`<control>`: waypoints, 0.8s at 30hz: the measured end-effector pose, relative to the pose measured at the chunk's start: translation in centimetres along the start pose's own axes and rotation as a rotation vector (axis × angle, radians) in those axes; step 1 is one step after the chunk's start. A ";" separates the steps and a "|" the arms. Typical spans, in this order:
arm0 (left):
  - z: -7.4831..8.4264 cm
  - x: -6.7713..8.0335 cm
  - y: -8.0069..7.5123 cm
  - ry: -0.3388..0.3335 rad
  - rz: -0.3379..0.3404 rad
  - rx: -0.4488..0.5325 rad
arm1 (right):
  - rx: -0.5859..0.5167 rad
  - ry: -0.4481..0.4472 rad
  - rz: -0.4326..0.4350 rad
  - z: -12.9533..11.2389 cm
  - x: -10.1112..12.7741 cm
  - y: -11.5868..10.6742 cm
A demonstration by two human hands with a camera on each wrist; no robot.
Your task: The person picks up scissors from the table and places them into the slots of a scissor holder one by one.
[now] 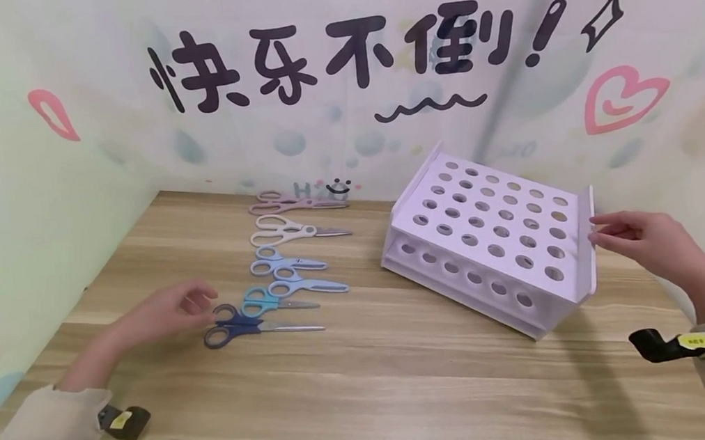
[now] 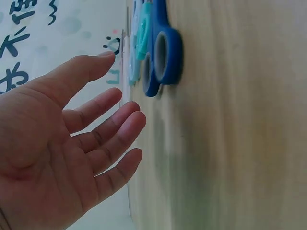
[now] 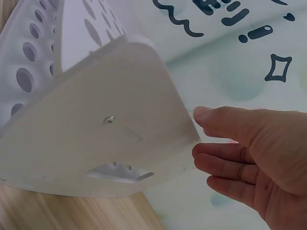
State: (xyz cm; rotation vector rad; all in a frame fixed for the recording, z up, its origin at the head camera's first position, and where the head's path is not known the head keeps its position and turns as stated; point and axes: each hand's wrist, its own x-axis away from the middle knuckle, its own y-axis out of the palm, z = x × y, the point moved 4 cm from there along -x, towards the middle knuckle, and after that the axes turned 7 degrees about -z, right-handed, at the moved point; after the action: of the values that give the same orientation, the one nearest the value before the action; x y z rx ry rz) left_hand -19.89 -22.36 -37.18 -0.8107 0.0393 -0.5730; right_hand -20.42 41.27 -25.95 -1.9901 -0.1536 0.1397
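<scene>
My left hand (image 1: 171,309) hovers over the table's left side with fingers loosely spread, holding nothing. In the left wrist view, the dark blue scissors (image 2: 169,55) lie just beyond its fingertips. Beside them in the head view are small teal scissors (image 1: 262,302). At the right stands a white rack (image 1: 504,224) with rows of round holes, turned at an angle. My right hand (image 1: 656,239) is at the rack's right side panel (image 3: 144,96), thumb and fingertips right at its edge. Its fingers are relaxed, with nothing seen between them in the right wrist view.
Two light blue scissors (image 1: 307,280), white scissors (image 1: 284,231) and pink scissors (image 1: 300,202) lie in a column behind the teal ones, blades pointing right. The wooden table (image 1: 368,400) ends at a printed curtain (image 1: 346,144) at the back.
</scene>
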 end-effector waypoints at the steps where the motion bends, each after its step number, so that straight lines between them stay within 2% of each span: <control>1: 0.0 0.1 0.2 -0.002 -0.004 -0.003 | -0.008 0.000 0.007 0.1 0.1 0.1; 6: 0.3 0.6 0.8 -0.045 -0.012 -0.002 | -0.075 0.012 0.033 0.4 0.4 0.4; 17: -0.3 1.5 2.0 -0.099 0.045 -0.029 | -0.137 0.084 0.047 0.9 0.7 0.7; 24: -0.4 1.7 2.6 -0.056 0.105 -0.080 | -0.171 0.108 0.040 1.1 0.8 0.8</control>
State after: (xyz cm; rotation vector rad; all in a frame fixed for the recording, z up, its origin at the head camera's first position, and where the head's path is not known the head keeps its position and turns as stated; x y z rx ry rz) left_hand -17.31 -22.01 -38.97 -0.8972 0.0535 -0.4515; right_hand -19.80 42.07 -27.19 -2.1667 -0.0578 0.0458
